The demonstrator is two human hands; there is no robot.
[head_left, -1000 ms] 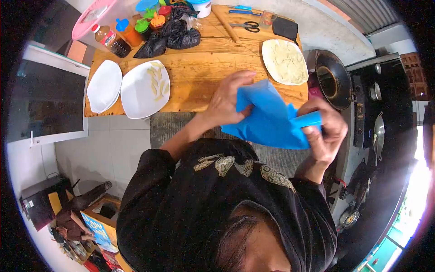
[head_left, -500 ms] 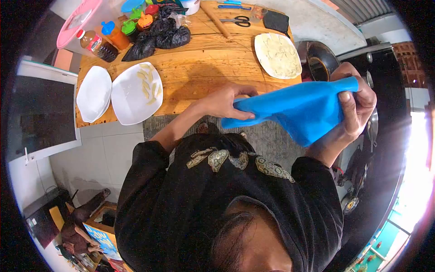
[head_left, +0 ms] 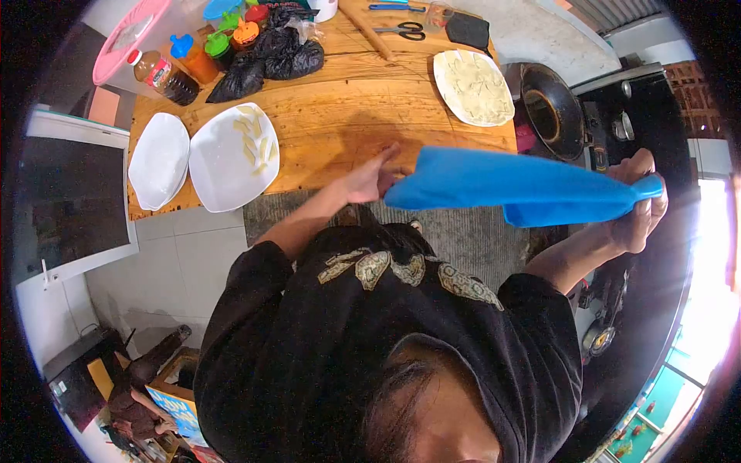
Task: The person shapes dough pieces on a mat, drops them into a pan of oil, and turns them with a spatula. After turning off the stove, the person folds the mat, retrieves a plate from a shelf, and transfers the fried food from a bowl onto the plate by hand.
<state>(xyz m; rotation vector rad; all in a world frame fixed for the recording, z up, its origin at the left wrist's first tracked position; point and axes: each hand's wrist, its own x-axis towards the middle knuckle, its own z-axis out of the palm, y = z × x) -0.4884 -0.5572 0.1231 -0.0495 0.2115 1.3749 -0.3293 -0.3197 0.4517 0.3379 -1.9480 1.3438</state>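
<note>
A smooth blue flexible bag-like piece stretches sideways in front of my body, wide at its left end and gathered narrow at the right. My right hand is closed around that narrow end. At the wide end, my left hand has its fingers apart, close to the blue edge; the edge partly hides the fingertips. Beyond the blue piece, a white plate covered with a pale, flat layer of food sits on the wooden table.
Another white plate with pale strips stands left, beside stacked white dishes. Bottles, black plastic bags, a rolling pin and scissors lie farther back. A wok is on the right.
My right hand has moved right and slightly down, drawing the blue piece out longer. My left hand has moved slightly left and its grip on the wide end has loosened.
</note>
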